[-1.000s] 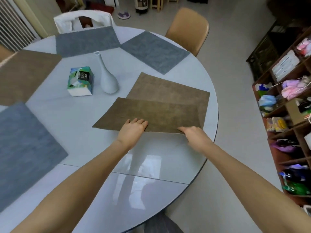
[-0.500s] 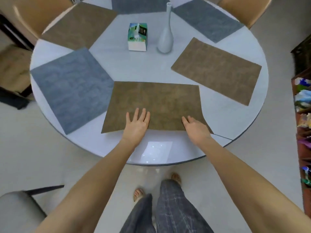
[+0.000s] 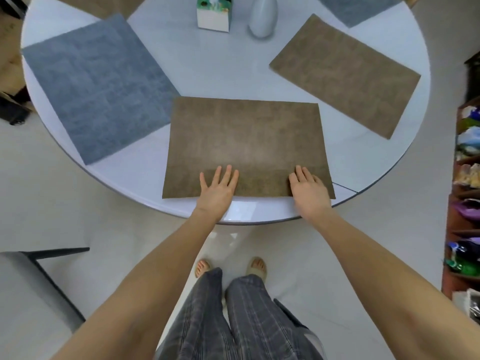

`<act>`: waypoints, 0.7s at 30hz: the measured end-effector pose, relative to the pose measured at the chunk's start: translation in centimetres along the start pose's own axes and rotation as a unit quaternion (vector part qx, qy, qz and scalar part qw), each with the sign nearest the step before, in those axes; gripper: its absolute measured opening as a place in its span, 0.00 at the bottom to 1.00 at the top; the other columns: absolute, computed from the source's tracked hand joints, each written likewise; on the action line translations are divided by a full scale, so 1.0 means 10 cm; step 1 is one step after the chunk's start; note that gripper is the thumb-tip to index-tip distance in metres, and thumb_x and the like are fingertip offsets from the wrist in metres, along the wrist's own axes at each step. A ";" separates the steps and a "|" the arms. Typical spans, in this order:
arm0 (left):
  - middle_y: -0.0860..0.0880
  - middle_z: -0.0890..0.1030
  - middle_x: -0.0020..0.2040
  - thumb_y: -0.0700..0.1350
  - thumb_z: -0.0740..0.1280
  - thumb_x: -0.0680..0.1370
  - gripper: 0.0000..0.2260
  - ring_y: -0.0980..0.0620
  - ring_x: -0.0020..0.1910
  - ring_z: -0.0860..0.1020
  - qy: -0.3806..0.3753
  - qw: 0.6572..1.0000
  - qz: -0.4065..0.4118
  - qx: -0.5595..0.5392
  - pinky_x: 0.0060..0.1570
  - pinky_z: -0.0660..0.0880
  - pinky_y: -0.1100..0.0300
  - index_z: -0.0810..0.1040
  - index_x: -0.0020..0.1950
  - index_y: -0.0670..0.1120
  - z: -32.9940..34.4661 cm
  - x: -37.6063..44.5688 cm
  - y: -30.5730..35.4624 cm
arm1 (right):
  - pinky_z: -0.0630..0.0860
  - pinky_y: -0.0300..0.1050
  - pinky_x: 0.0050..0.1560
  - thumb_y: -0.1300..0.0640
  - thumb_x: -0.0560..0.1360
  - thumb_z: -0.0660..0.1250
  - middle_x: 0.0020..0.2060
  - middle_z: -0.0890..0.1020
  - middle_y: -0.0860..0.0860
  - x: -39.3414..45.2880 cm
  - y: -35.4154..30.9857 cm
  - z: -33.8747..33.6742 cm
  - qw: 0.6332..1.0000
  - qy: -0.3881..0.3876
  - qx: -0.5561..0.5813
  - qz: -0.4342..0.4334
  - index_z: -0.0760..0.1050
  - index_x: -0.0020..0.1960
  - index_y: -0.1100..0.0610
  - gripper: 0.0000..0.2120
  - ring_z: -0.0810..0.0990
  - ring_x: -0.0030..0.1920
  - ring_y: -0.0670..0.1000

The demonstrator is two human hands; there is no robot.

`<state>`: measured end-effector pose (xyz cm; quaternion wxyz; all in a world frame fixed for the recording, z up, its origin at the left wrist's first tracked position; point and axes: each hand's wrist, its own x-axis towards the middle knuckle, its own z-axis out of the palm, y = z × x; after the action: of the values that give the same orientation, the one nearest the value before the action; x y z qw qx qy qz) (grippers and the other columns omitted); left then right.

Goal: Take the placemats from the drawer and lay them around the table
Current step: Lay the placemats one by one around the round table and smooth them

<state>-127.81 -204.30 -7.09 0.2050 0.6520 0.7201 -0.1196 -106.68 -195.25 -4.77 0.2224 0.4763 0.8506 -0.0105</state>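
Observation:
A brown placemat (image 3: 246,136) lies flat at the near edge of the round white table (image 3: 213,71), square to me. My left hand (image 3: 217,192) rests flat on its near edge with fingers spread. My right hand (image 3: 309,190) lies flat on the mat's near right part, fingers straight. A second brown placemat (image 3: 345,76) is at the right, angled. To the left lies a grey placemat (image 3: 96,87). Corners of another grey placemat (image 3: 355,7) and another brown placemat (image 3: 104,3) show at the top.
A tissue box (image 3: 214,13) and a white vase (image 3: 262,18) stand at the table's middle. A shelf (image 3: 465,193) with bags lines the right side. A grey chair (image 3: 31,302) sits at the lower left. My legs and feet stand by the table's near rim.
The view has shifted closer over the table. The brown mat has slid toward the near rim, and both hands now lie flat further onto it.

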 end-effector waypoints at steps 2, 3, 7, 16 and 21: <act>0.46 0.40 0.79 0.25 0.56 0.74 0.40 0.42 0.77 0.40 0.006 1.000 -0.006 -0.002 0.70 0.43 0.33 0.39 0.78 0.46 0.02 0.01 0.01 | 0.70 0.49 0.63 0.69 0.70 0.66 0.71 0.65 0.59 -0.03 -0.04 -0.03 1.000 0.005 0.004 -0.009 0.61 0.68 0.60 0.29 0.61 0.74 0.57; 0.46 0.39 0.79 0.24 0.57 0.74 0.41 0.42 0.77 0.40 0.009 1.000 -0.008 -0.001 0.70 0.43 0.33 0.39 0.78 0.45 0.04 0.01 0.02 | 0.72 0.49 0.60 0.69 0.69 0.67 0.70 0.65 0.59 -0.04 -0.06 -0.03 1.000 -0.005 0.006 -0.014 0.62 0.66 0.60 0.29 0.62 0.73 0.57; 0.46 0.38 0.79 0.25 0.57 0.74 0.41 0.42 0.77 0.38 0.016 1.000 -0.016 -0.001 0.69 0.41 0.32 0.37 0.78 0.45 0.11 -0.01 0.09 | 0.76 0.50 0.56 0.72 0.69 0.66 0.75 0.57 0.61 -0.07 -0.09 0.02 0.999 -0.044 0.029 -0.010 0.63 0.67 0.61 0.28 0.57 0.75 0.59; 0.45 0.33 0.77 0.26 0.59 0.74 0.43 0.41 0.76 0.35 0.026 0.999 -0.038 0.001 0.67 0.42 0.29 0.31 0.76 0.45 0.25 -0.05 0.27 | 0.69 0.52 0.68 0.74 0.71 0.65 0.77 0.52 0.61 -0.09 0.03 0.18 0.996 -0.022 0.080 -0.015 0.61 0.69 0.62 0.29 0.51 0.77 0.59; 0.45 0.33 0.77 0.27 0.60 0.75 0.43 0.41 0.76 0.34 0.017 0.999 -0.033 0.002 0.68 0.42 0.30 0.31 0.76 0.45 0.24 -0.04 0.35 | 0.66 0.53 0.70 0.75 0.71 0.63 0.77 0.52 0.60 -0.09 0.11 0.24 0.995 -0.016 0.095 -0.009 0.60 0.70 0.62 0.30 0.51 0.77 0.59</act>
<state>-123.96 -205.24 -8.68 0.1871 0.6299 0.7448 -0.1163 -104.52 -195.89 -6.33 0.1897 0.4877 0.8462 -0.1005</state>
